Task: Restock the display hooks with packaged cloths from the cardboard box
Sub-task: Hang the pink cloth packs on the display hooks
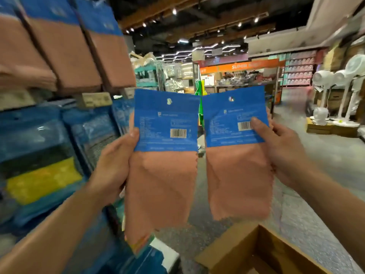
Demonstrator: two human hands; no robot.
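Above the cardboard box [246, 246], left hand [116, 161] grips one cloth pack [164, 165], right hand [280, 151] a second pack [235, 167]; such edge-only holds may let either slip.

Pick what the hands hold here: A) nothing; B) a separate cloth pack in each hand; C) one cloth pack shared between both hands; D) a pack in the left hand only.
B: the left hand grips one cloth pack, the right hand a second pack beside it.
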